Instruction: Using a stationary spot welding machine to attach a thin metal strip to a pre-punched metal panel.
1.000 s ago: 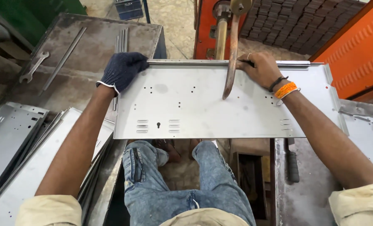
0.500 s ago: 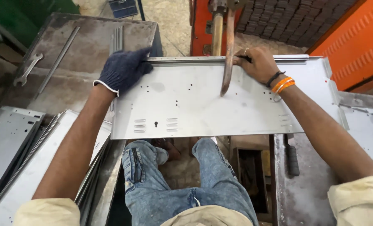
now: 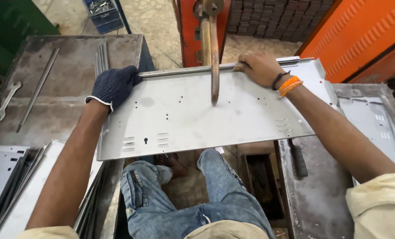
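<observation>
Our gloved left hand and bare right hand each grip the far edge of the metal sheet, steadying it flat under the welder's copper rod.

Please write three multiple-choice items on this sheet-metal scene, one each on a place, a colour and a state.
1. Where does the spanner lie?
A. on the left table
B. on the panel
C. on the floor

2. What colour is the glove on the left hand?
A. orange
B. dark blue
C. white

3. How is the metal panel held?
A. by one hand
B. by no hand
C. by both hands

Answers: 1 A, it rests on the grey table. 2 B, the knit is dark blue. 3 C, the right hand grips the far edge too.
</observation>
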